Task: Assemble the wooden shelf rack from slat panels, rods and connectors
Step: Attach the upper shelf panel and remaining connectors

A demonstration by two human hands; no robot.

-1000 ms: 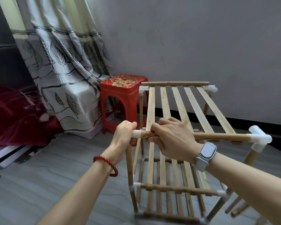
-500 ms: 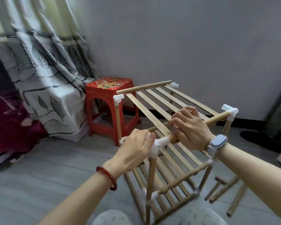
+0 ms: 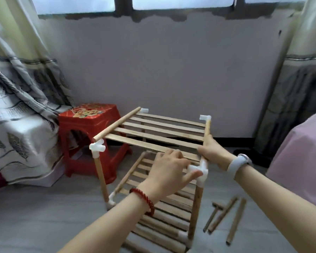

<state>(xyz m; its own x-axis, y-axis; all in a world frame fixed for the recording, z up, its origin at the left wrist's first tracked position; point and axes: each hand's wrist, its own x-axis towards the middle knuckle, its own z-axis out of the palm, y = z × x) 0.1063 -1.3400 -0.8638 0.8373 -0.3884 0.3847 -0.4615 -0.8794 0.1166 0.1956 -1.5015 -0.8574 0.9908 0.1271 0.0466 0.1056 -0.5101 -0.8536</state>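
Wooden shelf rack [image 3: 153, 136] standing upright on the grey floor [image 3: 35, 216], near the middle of the room, top slat panel [image 3: 159, 132] level, lower tiers showing beneath. Backing onto a plain wall [image 3: 162, 70] under a window [image 3: 171, 2], with patterned curtains [image 3: 16, 106] hanging far left and right. Red plastic stool [image 3: 88, 132] sitting just left of the rack; loose rods [image 3: 224, 218] lying on the floor to its right. Left hand [image 3: 170, 172] resting on the near edge of the top panel, fingers fairly straight, thumb touching the white corner connector [image 3: 199, 170] at the near right. Right hand [image 3: 212, 152] gripping the right side rod [image 3: 207, 132] just beyond that connector, fingers curled round it. Red bead bracelet [image 3: 144, 201] circling the left wrist, pale watch [image 3: 239, 161] on the right.
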